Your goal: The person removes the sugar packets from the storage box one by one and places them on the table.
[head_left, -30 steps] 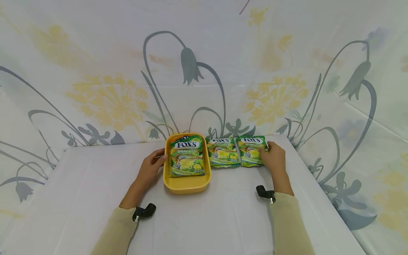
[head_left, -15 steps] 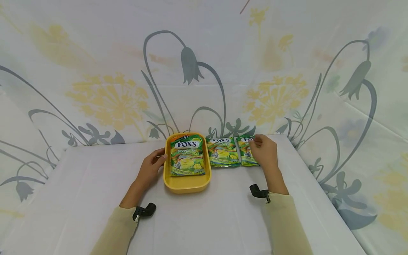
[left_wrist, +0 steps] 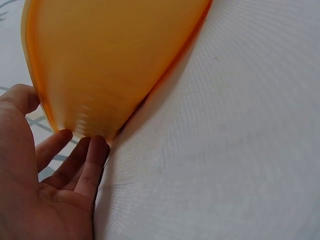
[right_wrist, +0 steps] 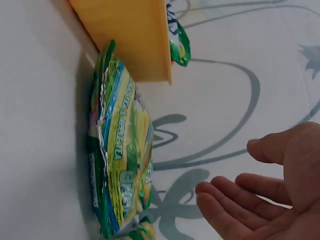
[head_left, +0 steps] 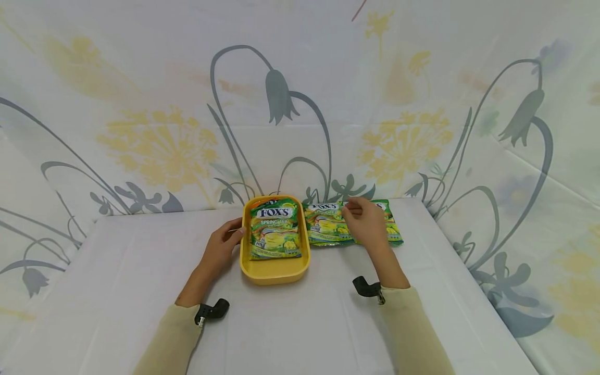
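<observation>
A yellow tub (head_left: 274,272) holds a green Fox's Spring Tea candy packet (head_left: 275,232), and part of another packet shows behind it. My left hand (head_left: 226,242) rests against the tub's left side. In the left wrist view, its fingertips touch the outer wall (left_wrist: 100,65) and the thumb lies at the rim. To the right of the tub lie two similar packets, a nearer one (head_left: 323,224) and a farther one (head_left: 394,232). My right hand (head_left: 367,224) is over these packets, partly covering the farther one. In the right wrist view its fingers are apart from the packet (right_wrist: 122,150) and hold nothing.
Everything stands on a white-covered table (head_left: 300,323), close to its back edge. A flower-printed cloth (head_left: 300,146) rises right behind the tub and packets. A small black camera (head_left: 367,287) is strapped to each wrist.
My right hand has left the rightmost packet and moved left over the packets, uncovering that packet's right part. The left hand and the tub have stayed put.
</observation>
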A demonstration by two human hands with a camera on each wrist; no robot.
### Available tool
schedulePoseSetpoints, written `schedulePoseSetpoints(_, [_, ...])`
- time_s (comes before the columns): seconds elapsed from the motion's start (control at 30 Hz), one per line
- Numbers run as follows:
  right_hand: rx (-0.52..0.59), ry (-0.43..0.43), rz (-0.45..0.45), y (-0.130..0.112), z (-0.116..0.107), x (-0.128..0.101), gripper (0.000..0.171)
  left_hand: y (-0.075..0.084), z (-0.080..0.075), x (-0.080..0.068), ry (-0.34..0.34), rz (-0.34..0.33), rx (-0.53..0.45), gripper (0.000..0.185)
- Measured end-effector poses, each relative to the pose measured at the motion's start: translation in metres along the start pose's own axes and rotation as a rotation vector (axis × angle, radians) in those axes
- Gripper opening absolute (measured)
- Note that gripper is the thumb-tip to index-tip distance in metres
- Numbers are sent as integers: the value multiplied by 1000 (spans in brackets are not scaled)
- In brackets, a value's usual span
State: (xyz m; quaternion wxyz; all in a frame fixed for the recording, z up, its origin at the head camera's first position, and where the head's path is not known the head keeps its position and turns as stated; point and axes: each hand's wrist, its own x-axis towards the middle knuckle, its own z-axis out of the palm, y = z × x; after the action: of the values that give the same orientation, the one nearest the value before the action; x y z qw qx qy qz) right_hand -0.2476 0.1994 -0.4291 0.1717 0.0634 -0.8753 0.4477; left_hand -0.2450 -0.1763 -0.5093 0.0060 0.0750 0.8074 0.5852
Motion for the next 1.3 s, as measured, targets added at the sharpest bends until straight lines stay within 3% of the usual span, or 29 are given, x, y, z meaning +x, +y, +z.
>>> schedulePoseSetpoints(0.43, [46,-128,-93,-34,31,-18,34,3,2,0,-3,3,6,56])
schedulePoseSetpoints(1.13, [101,-325,-8,-71,69,-42,47,1,-1,1,8,-20,36,60])
schedulePoseSetpoints(1.3, [61,-354,28,-78,74,-45,51,1,-1,-1,3,-21,38,61])
